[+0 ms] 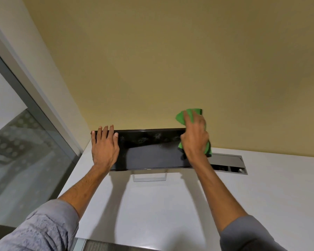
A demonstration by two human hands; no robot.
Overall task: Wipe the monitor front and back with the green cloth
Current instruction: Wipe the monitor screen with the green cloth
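- The white tabletop [152, 214] carries everything; two grey-sleeved forearms reach across it toward its far edge.
- A silver open-frame metal stand [150, 177] keeps the wide, glossy black monitor [149, 153] upright near the tabletop's far left corner, its smudged screen facing the person.
- The left hand [104, 149] lies flat on the screen's left end, fingers straight and slightly spread. It is probably bracing the monitor against the wiping push.
- The right hand [195, 140] grips the bunched green cloth [181, 117] at the monitor's top right corner, so it is likely working the front.
- By the monitor's right end, a recessed grey metal cable box [228, 163] is set into the tabletop with its lid raised. Its inside is dark, and one small round fitting shows.
- A plain yellow wall [170, 60] rises behind.
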